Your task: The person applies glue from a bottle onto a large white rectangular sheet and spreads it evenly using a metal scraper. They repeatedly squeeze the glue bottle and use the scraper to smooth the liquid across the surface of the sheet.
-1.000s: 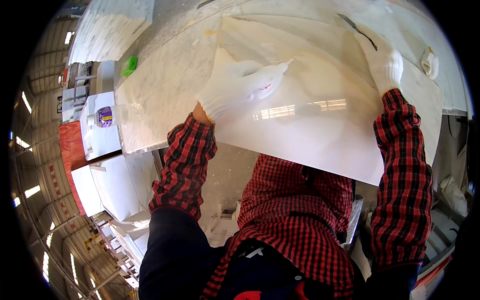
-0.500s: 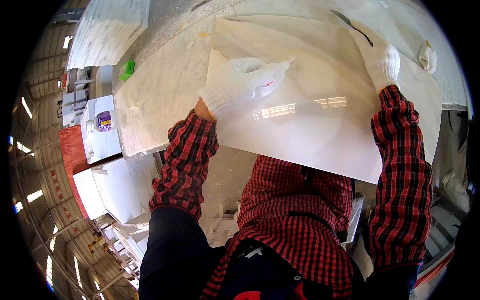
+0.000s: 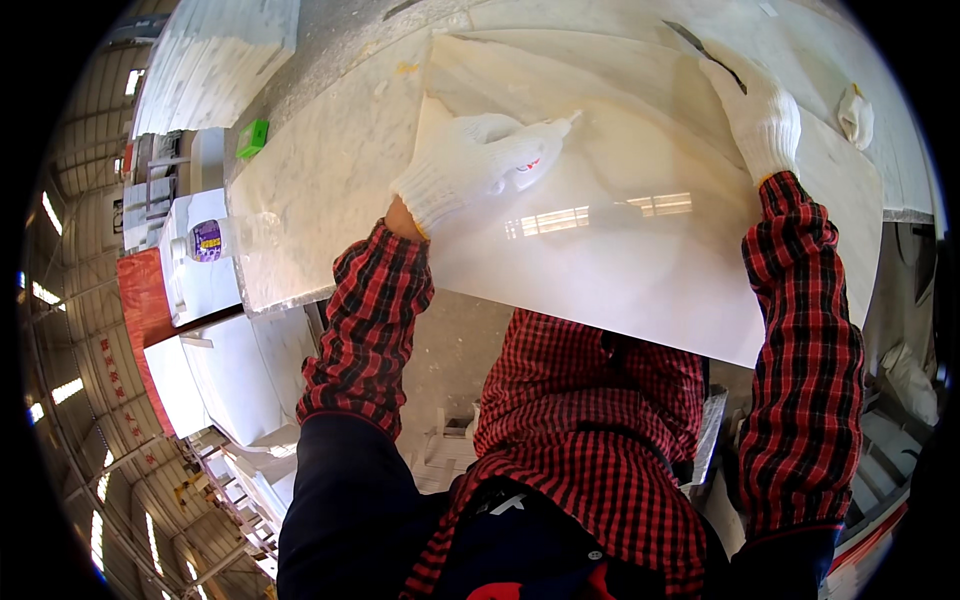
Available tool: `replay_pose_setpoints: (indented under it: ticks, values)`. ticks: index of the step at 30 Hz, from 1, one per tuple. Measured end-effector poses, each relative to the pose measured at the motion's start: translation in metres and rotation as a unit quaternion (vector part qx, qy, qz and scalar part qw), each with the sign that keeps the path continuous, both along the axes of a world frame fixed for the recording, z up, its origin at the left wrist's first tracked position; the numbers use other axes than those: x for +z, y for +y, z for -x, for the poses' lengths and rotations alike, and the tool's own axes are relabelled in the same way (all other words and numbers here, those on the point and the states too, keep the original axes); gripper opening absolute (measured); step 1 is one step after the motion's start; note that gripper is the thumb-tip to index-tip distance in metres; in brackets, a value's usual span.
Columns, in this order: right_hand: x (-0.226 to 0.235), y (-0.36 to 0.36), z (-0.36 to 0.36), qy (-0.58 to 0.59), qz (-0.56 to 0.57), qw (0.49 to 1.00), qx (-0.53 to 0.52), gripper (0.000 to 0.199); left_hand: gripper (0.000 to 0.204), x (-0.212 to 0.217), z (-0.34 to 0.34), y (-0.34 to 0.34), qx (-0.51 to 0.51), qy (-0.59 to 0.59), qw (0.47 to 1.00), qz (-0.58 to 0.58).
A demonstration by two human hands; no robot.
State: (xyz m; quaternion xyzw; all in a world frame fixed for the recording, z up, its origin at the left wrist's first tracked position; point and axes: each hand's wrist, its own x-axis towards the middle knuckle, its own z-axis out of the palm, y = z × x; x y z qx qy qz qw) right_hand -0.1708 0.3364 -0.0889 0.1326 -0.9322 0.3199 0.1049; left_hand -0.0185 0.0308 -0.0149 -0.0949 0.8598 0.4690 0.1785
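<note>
A polished pale marble slab [image 3: 640, 270] lies in front of me, its near edge tilted, with window light mirrored on it. My left hand [image 3: 455, 170], in a white knit glove, is wrapped round a small white squeeze bottle [image 3: 530, 165]. The bottle's pointed nozzle aims to the far right, just over the slab. At the slab's far right, my gloved right hand [image 3: 762, 120] is closed on a thin dark-bladed knife [image 3: 700, 48]. The blade points to the far left; the glove hides its handle.
Beneath lies a larger pale stone slab [image 3: 310, 180]. A crumpled white glove or cloth [image 3: 856, 116] rests at the right. On the left are a clear bottle with a purple label [image 3: 207, 241] and a green box [image 3: 252, 138]. Stacked slabs [image 3: 215, 65] stand at the far left.
My left hand has shifted slightly to the left with the squeeze bottle still in it. The right hand and knife have barely moved.
</note>
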Motion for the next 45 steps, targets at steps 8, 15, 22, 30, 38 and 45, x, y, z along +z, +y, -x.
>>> replay_pose_setpoints:
  ticks: [8, 15, 22, 30, 38, 45]
  values:
    - [-0.003, 0.0, -0.002, 0.037, 0.016, 0.999, -0.001, 0.033, 0.03, 0.004, 0.001, -0.031, 0.16, 0.02, 0.963, -0.218]
    - [0.007, -0.003, -0.003, 0.034, 0.013, 0.999, 0.007, 0.032, 0.048, 0.0, 0.083, -0.089, 0.178, 0.202, 0.89, -0.367]
    - [0.008, -0.014, -0.005, 0.043, 0.047, 0.998, 0.027, 0.031, 0.019, -0.041, 0.211, -0.169, 0.182, 0.388, 0.903, 0.038]
    - [0.015, -0.016, -0.009, 0.018, 0.046, 0.999, 0.015, 0.03, 0.055, -0.064, 0.217, -0.176, 0.171, 0.207, 0.939, 0.216]
    - [0.016, -0.012, -0.008, 0.019, 0.038, 0.999, 0.008, 0.031, 0.036, -0.035, 0.192, -0.15, 0.15, 0.265, 0.942, 0.141]
    - [0.019, -0.012, -0.011, 0.009, 0.026, 1.0, 0.001, 0.032, 0.043, -0.052, 0.122, -0.171, 0.09, 0.38, 0.868, 0.306]
